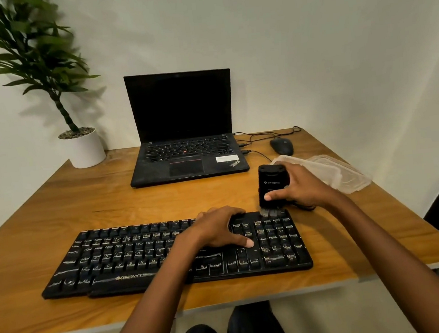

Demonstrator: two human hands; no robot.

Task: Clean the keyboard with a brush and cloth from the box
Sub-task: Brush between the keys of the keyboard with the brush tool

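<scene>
Keyboard (168, 254): black, dusty, flat on the near middle of the desk (56, 206), long edge parallel to the near rim. Pale grime on many keycaps, so plenty left to clean.

Brush (272, 188): black, blocky, upright, bristles down and touching the far right corner of the keyboard, just above the number pad. Probably placed at a corner so strokes can run across in order, with the upright hold letting the bristle tips reach between keys.

Right hand (299, 185): wrapped round the brush body from the right, thumb across the near face, other fingers hidden behind. Closed firmly on it, by the look of the grip.

Left hand (220, 229): palm down, fingers spread and loosely flat over the keys just left of the number pad, holding nothing. Likely pressing the keyboard down so it cannot slide under the brush.

Box (329, 172): clear plastic, on the desk to the right, just behind the right hand, what looks like its lid lying beside it. Within easy reach, presumably for swapping tools. Cloth not made out; contents hard to tell through the plastic.

Farther back: laptop (183, 132), open, screen dark, at the far middle. Mouse (281, 146) to its right, cables trailing between. Potted plant (82, 147) at the far left corner. All well apart from the keyboard, leaving the brushing area free.
</scene>
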